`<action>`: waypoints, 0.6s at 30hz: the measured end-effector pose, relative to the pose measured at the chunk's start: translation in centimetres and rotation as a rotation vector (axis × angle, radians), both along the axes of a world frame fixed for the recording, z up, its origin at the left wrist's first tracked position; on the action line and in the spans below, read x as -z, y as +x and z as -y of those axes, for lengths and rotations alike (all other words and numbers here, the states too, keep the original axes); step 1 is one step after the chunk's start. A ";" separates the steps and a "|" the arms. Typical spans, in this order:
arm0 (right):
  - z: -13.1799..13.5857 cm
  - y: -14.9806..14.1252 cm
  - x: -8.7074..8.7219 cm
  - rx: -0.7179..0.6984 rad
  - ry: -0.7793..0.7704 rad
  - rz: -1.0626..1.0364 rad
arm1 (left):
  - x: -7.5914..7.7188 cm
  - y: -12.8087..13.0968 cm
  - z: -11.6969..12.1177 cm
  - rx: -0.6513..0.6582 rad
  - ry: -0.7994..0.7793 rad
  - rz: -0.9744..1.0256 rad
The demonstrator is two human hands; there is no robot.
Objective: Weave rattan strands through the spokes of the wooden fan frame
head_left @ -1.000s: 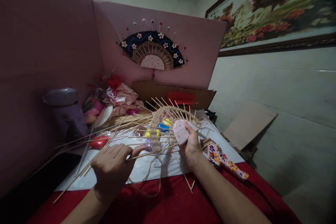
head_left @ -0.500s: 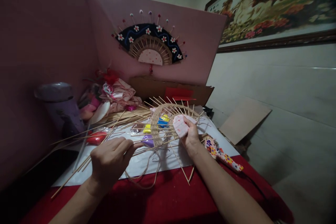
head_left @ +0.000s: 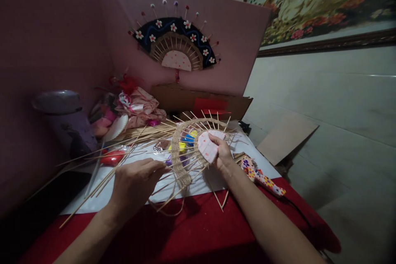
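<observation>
A half-made fan (head_left: 179,152) of thin wooden sticks, with twine woven in a wide outer band and a narrow inner one, is held above the table. My right hand (head_left: 223,156) grips its pink-and-white spotted half-round base (head_left: 208,146), thumb on top and the other fingers hidden beneath. At the fan's left edge, my left hand (head_left: 136,181) is closed in a pinch on the end of one of its sticks. A loose length of twine (head_left: 173,214) hangs below the fan. Packets of yellow (head_left: 181,147), blue and purple clay lie behind it.
A flower-patterned glue gun (head_left: 261,179) lies at right on the red cloth (head_left: 216,222) and white sheet. Loose sticks (head_left: 145,133), a red packet (head_left: 113,157) and a purple tumbler (head_left: 69,128) are at left. A finished fan (head_left: 176,45) hangs on the pink panel behind.
The fan has turned and tilted, its left end swinging down and nearer to me. My left hand has shifted slightly right along its edge; my right hand keeps hold of the base.
</observation>
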State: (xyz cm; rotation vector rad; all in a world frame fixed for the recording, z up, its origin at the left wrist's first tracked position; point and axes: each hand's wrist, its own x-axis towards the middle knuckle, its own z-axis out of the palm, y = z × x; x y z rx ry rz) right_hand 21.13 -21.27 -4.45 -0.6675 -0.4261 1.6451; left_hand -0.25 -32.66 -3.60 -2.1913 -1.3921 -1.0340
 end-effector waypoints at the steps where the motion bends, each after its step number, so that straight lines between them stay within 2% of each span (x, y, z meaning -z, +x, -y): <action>1: -0.1 0.1 0.1 0.015 0.007 -0.004 | 0.0 0.0 0.0 0.013 -0.007 0.035; 4: -0.5 0.4 0.5 0.039 0.048 -0.032 | 0.0 -0.1 0.0 0.009 0.019 0.110; 8: -1.1 0.7 0.9 0.086 0.097 -0.060 | 0.1 0.0 0.1 -0.036 0.106 0.098; 18: -1.0 0.9 0.9 0.164 0.044 -0.056 | -0.1 -0.5 -0.1 0.113 0.219 0.186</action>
